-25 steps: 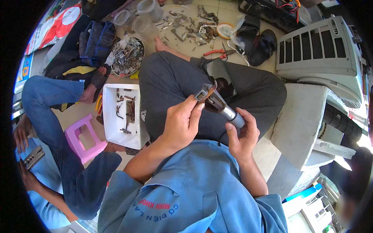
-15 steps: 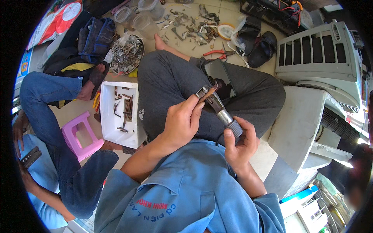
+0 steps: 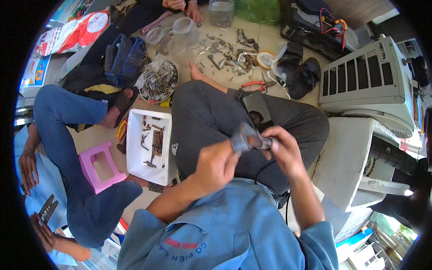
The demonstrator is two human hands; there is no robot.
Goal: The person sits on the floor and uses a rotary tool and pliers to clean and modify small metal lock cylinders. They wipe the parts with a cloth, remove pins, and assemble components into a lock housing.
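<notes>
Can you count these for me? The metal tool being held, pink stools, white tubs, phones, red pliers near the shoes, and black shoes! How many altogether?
Metal tool, blurred, held by the left hand and right hand: 1
Pink stool: 1
White tub: 1
Phone: 1
Red pliers: 1
Black shoes: 2
Total: 7

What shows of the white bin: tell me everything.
The bin is white, rectangular with rounded corners, and looks like plastic. It stands open-topped on the floor, its long sides running roughly up and down the picture. Rusty-looking brown metal parts lie scattered inside, with bare white bottom showing between them. It sits between the pink stool and the wearer's left leg; whether it touches the leg is unclear.
</notes>
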